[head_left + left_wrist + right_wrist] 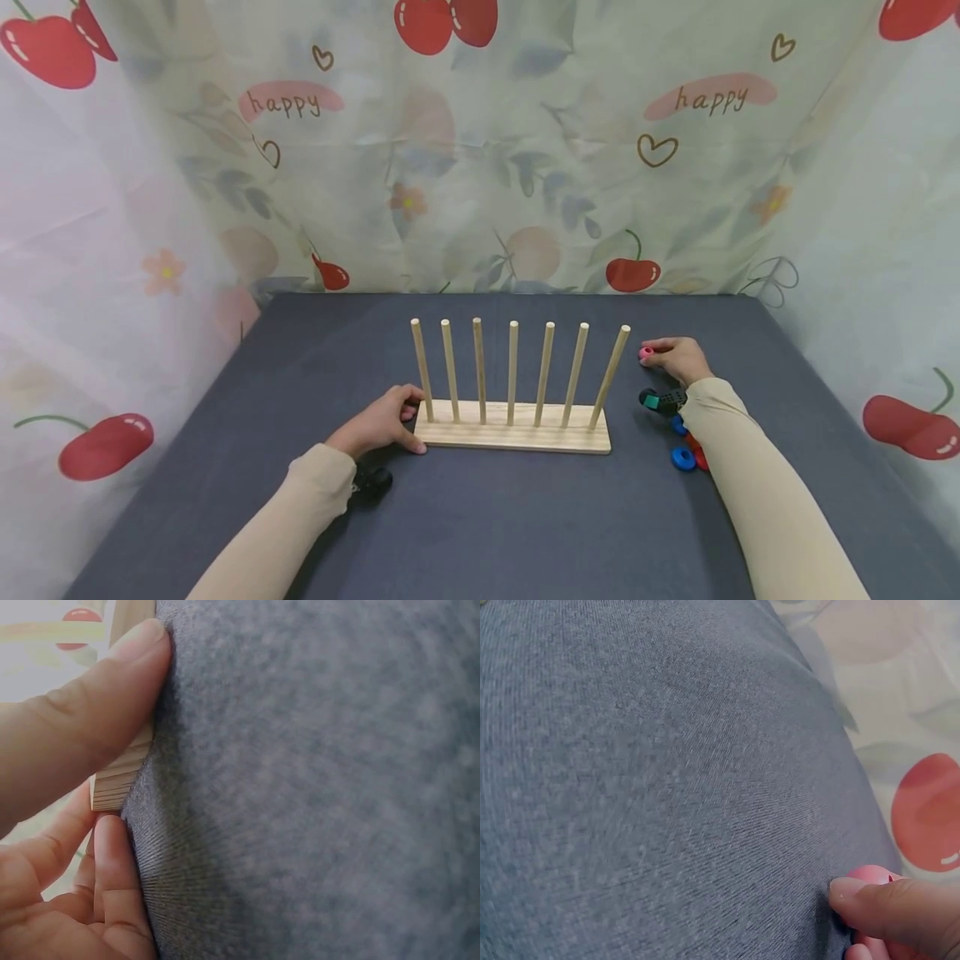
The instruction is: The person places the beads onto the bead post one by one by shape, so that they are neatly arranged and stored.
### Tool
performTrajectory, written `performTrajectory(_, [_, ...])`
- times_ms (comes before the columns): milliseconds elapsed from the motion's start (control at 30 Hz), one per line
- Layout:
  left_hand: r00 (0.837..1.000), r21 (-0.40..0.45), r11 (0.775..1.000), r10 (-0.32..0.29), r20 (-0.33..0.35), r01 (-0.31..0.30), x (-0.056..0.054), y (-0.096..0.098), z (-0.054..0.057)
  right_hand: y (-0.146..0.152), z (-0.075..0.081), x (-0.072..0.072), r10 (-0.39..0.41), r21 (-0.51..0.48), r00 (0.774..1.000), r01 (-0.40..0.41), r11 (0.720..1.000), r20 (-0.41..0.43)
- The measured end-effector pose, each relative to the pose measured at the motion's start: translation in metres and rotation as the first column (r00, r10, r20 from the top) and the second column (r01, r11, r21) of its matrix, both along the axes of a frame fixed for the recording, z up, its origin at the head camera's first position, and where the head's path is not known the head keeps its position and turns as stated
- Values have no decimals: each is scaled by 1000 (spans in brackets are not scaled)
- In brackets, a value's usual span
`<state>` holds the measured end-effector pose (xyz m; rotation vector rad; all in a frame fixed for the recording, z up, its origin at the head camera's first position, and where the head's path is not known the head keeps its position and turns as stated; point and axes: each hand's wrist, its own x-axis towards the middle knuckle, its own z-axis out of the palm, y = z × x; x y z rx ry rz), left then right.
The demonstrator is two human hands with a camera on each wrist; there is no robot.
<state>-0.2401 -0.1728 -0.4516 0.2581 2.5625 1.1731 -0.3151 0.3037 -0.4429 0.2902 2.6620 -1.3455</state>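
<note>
A wooden peg stand [512, 437] with several upright dowels sits mid-table. My left hand [382, 421] grips its left end, the thumb at the front corner and the fingers round the end and back. Close up in the left wrist view, the thumb lies along the wooden base [124, 776], fingertips right at its end. Off to the right of the stand, my right hand [681, 360] pinches a small pink ring [646, 353] between thumb and fingers. The right wrist view shows the pink ring [871, 874] partly hidden behind the thumb.
Blue rings [683, 458] and red rings [701, 457] lie by the right forearm, which partly covers them. Dark grey cloth [510, 525] covers the table. A patterned curtain [480, 225] hangs behind it and along both sides. Each wrist wears a black camera.
</note>
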Motion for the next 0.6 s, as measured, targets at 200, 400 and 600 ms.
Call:
performTrajectory(200, [1000, 4, 1000, -5, -4, 5, 0, 0, 0, 1, 8, 3, 22, 6, 1000, -22, 1000, 10])
performTrajectory(400, [1000, -16, 1000, 5, 10, -5, 0, 0, 0, -3, 29, 8, 34, -126, 999, -36, 991, -18])
performTrajectory(600, [1000, -14, 1000, -8, 7, 8, -2, 0, 0, -15, 68, 15, 79, -360, 991, -113, 926, -108])
